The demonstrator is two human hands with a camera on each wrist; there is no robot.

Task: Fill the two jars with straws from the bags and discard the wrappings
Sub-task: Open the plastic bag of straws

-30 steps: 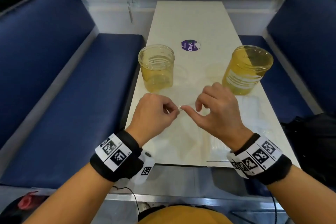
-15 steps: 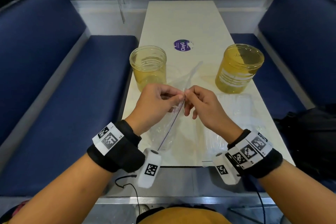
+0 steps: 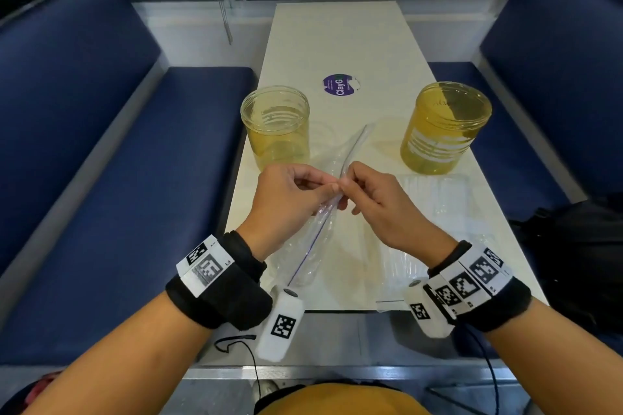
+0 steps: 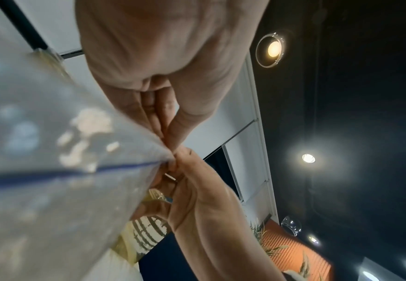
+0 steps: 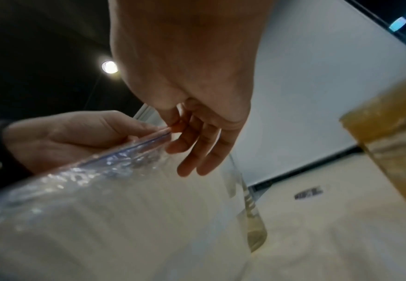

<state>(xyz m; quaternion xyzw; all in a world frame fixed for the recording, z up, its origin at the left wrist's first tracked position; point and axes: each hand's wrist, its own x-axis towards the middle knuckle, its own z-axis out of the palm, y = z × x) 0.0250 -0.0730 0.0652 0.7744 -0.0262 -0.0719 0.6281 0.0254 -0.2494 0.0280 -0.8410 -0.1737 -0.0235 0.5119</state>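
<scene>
Both hands hold a clear zip bag (image 3: 313,242) with a blue seal line up over the near part of the table. My left hand (image 3: 296,199) pinches one lip of its top edge and my right hand (image 3: 374,199) pinches the other, fingertips meeting. In the left wrist view the bag (image 4: 52,171) fills the left side; in the right wrist view the bag (image 5: 105,199) slopes across the bottom. Two yellowish clear jars stand beyond: the left jar (image 3: 275,126) and the right jar (image 3: 443,126). Another clear bag (image 3: 438,199) lies flat at the right.
A purple round sticker (image 3: 338,85) sits on the white table (image 3: 337,30) between the jars. Blue benches (image 3: 118,178) run along both sides. A black bag (image 3: 586,246) rests on the right bench.
The hands have lifted the zip bag off the table and brought its top edge up between the fingertips; a second ago they pinched low at the tabletop.
</scene>
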